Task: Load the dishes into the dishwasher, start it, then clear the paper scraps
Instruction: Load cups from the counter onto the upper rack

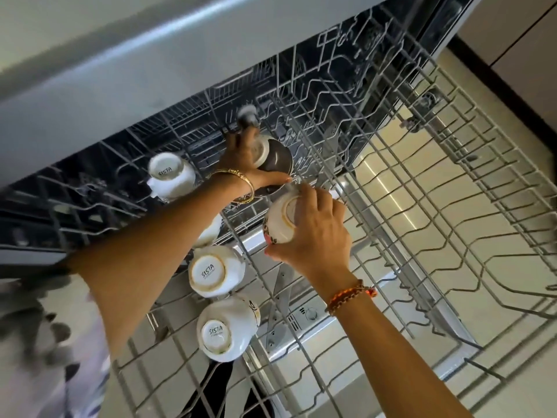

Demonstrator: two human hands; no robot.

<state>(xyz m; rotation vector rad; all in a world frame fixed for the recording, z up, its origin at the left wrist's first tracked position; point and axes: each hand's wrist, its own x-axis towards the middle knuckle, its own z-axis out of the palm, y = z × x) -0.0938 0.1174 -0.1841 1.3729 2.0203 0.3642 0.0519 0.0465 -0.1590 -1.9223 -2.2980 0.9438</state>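
White cups (216,271); dark brown cup (275,158); grey rack (422,182).

Gold bangle (241,184) on the left wrist; orange braided thread bracelet (351,297) (knotted) on the right.

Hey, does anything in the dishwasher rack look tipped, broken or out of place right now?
Nothing stands out. The white cups sit upside down in the rack, which suits washing. The left hand holds a dark cup and the right hand a patterned cup, both bottom up. No chips or spills show.
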